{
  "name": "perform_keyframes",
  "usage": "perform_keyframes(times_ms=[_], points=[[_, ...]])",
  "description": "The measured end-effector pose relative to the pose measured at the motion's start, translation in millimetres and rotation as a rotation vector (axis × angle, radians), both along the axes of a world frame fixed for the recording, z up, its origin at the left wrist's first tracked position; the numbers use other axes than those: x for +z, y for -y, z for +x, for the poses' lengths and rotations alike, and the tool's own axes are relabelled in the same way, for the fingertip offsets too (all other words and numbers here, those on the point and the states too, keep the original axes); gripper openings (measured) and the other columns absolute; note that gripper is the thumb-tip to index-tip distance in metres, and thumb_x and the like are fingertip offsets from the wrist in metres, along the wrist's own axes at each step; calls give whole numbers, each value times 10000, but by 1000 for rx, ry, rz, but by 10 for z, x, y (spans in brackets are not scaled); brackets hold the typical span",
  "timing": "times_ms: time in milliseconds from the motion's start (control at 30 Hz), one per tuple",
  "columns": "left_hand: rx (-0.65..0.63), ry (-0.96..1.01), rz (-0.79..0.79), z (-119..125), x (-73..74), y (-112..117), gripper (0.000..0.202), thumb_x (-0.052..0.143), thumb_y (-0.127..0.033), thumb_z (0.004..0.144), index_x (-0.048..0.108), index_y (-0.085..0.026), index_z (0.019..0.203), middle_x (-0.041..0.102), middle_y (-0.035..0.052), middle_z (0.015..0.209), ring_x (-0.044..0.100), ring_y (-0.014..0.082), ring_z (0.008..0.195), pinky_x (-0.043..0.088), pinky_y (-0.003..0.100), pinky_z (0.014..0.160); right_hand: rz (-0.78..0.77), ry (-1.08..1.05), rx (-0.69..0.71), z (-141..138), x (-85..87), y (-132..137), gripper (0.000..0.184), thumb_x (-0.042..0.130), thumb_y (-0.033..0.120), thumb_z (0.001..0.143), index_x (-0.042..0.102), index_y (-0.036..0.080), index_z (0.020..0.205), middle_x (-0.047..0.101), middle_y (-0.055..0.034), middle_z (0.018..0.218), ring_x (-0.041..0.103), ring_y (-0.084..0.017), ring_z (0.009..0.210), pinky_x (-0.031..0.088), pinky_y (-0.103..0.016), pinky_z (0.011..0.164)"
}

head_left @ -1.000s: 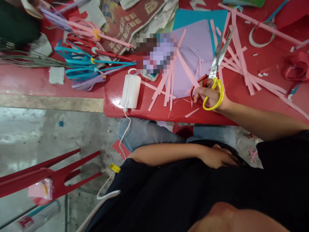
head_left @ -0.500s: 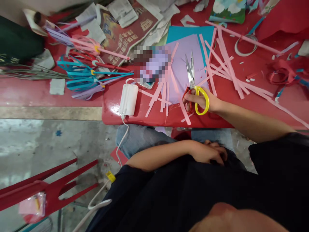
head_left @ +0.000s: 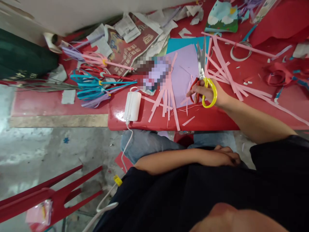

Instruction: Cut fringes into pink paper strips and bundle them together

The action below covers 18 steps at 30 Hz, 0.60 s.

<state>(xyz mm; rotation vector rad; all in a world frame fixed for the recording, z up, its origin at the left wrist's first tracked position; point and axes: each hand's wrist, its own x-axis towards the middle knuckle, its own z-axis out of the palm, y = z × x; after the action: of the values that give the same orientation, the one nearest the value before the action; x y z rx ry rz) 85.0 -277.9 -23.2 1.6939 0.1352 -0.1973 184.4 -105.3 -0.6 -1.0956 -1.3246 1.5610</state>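
Note:
My right hand [head_left: 218,93] holds a pair of scissors [head_left: 201,67] with one yellow and one red handle loop. The blades stand apart and point toward the back of the table, over the right edge of a purple sheet [head_left: 184,64]. Pink paper strips [head_left: 166,100] fan out left of the scissors, and thin pink slivers [head_left: 187,93] lie by the red loop. More long pink strips [head_left: 224,67] cross each other on the right. In my lap rests my left hand [head_left: 224,156], its fingers curled, with nothing visible in it.
A white power bank [head_left: 132,106] with a cable lies near the front edge of the red table [head_left: 198,119]. Blue paper loops [head_left: 88,85] and newspaper [head_left: 130,48] are at the left and back. A tape roll [head_left: 241,51] lies at right. Red chair legs [head_left: 84,180] stand below left.
The scissors and my right hand have shifted slightly right against the purple sheet. Some pink strips beside the scissors lie differently, and slivers now show there. My left hand stays in my lap.

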Motion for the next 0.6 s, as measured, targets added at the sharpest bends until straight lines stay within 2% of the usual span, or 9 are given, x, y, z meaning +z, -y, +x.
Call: perform_keyframes(times_ms=[100, 167, 233, 300, 333, 400, 500, 600], points=[[-189, 157, 69, -84, -48, -175, 286, 517, -153, 947, 793, -141, 1019, 691, 116, 1305, 569, 284, 1376, 365, 427, 1252, 55, 66, -189, 169, 32, -176, 417, 807, 571, 907, 693, 202, 750, 821, -104, 874, 659, -181, 528, 522, -358, 497], [-235, 215, 102, -120, -84, -266, 261, 585, -163, 904, 809, -146, 1037, 674, 137, 1319, 574, 296, 1372, 353, 432, 1270, 79, 251, -314, 334, 82, -290, 404, 766, 548, 951, 672, 192, 786, 819, -130, 906, 656, -183, 563, 510, -354, 521], [-243, 254, 79, -116, -123, -295, 250, 662, -195, 872, 825, -158, 1057, 660, 149, 1358, 557, 304, 1415, 314, 420, 1307, 120, 625, -439, 516, 150, -380, 384, 741, 518, 981, 691, 161, 851, 815, -180, 975, 713, -218, 703, 518, -354, 622], [-259, 286, -12, -67, -162, -258, 248, 738, -255, 846, 838, -166, 1055, 650, 150, 1405, 531, 306, 1467, 295, 383, 1323, 154, 1094, -528, 679, 215, -439, 390, 763, 495, 970, 732, 106, 977, 791, -254, 1108, 757, -326, 979, 525, -414, 806], [-264, 293, -68, -31, -179, -222, 250, 772, -294, 833, 844, -167, 1036, 650, 148, 1416, 524, 305, 1481, 307, 364, 1318, 139, 1258, -537, 743, 238, -459, 403, 749, 471, 983, 738, 78, 1072, 766, -287, 1186, 744, -380, 1093, 510, -446, 862], [-236, 272, -153, 47, -195, -139, 259, 798, -377, 837, 852, -173, 987, 656, 139, 1416, 538, 296, 1475, 343, 341, 1296, 63, 1440, -509, 829, 255, -489, 425, 714, 412, 1009, 718, 39, 1210, 717, -326, 1286, 706, -430, 1216, 481, -468, 898], [-159, 205, -166, 126, -171, -50, 255, 764, -443, 893, 846, -201, 883, 693, 113, 1361, 574, 265, 1436, 336, 331, 1299, 1, 1491, -450, 866, 219, -524, 417, 723, 348, 991, 707, 21, 1249, 703, -339, 1296, 703, -404, 1224, 460, -454, 875], [-130, 221, -38, 127, -134, -19, 224, 726, -399, 934, 826, -215, 856, 737, 104, 1299, 595, 254, 1388, 346, 378, 1284, 16, 1512, -432, 855, 154, -559, 433, 767, 360, 949, 711, 46, 1243, 726, -320, 1248, 717, -375, 1186, 445, -452, 845]])
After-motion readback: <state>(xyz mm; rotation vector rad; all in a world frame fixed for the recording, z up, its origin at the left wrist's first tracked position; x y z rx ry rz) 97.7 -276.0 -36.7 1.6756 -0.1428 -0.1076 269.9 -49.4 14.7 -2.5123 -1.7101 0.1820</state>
